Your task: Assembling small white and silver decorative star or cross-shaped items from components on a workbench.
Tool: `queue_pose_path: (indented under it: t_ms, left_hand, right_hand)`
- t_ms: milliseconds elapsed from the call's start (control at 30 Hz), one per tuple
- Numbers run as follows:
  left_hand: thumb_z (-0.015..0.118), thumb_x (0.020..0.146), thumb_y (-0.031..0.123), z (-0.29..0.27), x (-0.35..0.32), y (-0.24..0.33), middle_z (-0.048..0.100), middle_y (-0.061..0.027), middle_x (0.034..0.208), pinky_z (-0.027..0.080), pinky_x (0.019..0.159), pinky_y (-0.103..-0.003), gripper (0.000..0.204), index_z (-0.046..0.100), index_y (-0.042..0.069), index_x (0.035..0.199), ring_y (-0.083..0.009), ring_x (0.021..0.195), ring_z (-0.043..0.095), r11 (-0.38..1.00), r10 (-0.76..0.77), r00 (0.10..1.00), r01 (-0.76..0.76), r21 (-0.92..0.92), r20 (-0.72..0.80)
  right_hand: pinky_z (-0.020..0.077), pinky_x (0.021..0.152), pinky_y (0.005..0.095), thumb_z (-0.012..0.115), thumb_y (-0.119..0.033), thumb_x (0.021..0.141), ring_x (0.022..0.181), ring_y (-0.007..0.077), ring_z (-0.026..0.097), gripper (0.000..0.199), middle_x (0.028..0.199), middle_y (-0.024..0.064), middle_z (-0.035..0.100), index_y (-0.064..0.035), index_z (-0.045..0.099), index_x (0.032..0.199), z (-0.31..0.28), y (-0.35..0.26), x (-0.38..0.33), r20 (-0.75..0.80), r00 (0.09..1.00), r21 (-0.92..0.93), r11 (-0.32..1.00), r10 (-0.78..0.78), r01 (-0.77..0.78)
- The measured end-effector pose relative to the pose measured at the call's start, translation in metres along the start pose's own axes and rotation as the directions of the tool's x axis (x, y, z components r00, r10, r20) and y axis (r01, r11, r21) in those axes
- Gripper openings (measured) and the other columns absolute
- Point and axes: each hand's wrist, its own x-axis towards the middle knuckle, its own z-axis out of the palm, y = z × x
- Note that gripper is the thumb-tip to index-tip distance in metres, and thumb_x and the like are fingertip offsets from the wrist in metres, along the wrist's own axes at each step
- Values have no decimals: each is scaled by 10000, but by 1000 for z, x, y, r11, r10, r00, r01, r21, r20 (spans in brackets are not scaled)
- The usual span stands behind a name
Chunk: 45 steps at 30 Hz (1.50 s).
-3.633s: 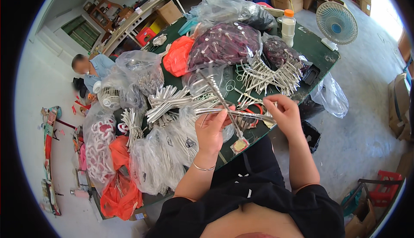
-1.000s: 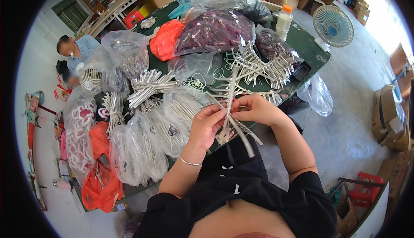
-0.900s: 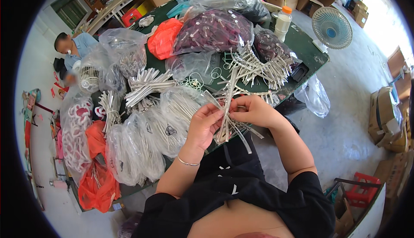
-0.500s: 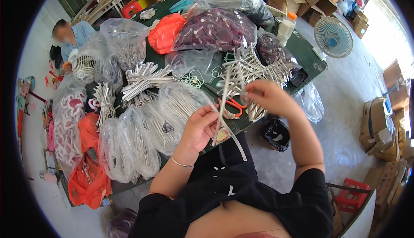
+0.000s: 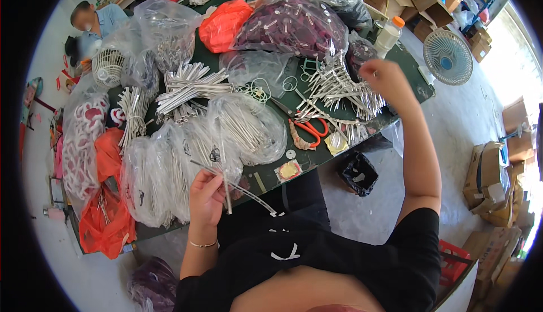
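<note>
Pinching is done by the left hand (image 5: 205, 201), whose thumb and fingers are pressed together on two thin, silvery, crossed strips (image 5: 251, 195). These are held above the near edge of the dark green table (image 5: 317, 157), close to the clear plastic bag of straight silvery strips (image 5: 249, 125). The right hand (image 5: 389, 81) is raised beside the fan-shaped pile of silvery strips (image 5: 342, 94); it is blurred, and whether something is gripped there cannot be told. For good handling, the crossing should probably be pressed lightly and steadily, so that no angle is lost. The orange-handled scissors (image 5: 300, 121) should not be brushed by a sleeve or wrist.
</note>
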Motion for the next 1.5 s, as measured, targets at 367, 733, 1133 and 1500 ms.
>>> queue_pose_path:
  t_ms: [367,733,1133,1500]
  left_hand:
    - [561,876,-3,14,3,-7,583,-19,819,526,645,-276,98,560,37,965,-109,722,584,995,48,999,-48,90,7]
    - [549,882,1,6,0,-8,592,-41,819,570,636,-335,83,549,35,958,-143,726,621,994,55,998,-53,93,-28]
    - [579,884,-11,9,-1,-6,610,-38,904,518,734,-272,93,566,39,961,-128,796,611,1000,-25,997,25,-2,-76]
    - [592,892,26,16,4,-9,625,-56,897,544,668,-279,70,561,27,954,-139,755,635,999,19,996,-16,35,-92]
  right_hand:
    - [494,730,387,665,-223,716,843,291,613,343,899,142,610,-6,635,980,106,8,-50,314,947,-19,997,-67,77]
    - [505,660,372,660,-161,745,794,266,619,230,907,108,572,-42,597,932,14,3,-18,22,982,-114,976,-185,187]
    - [495,768,442,726,-224,753,962,357,589,467,1101,119,539,-71,531,1149,59,44,-5,14,998,-403,913,-64,65]
    - [458,700,263,588,-179,921,820,122,576,229,894,60,624,-21,632,1082,-16,7,-38,-388,914,242,970,121,-25]
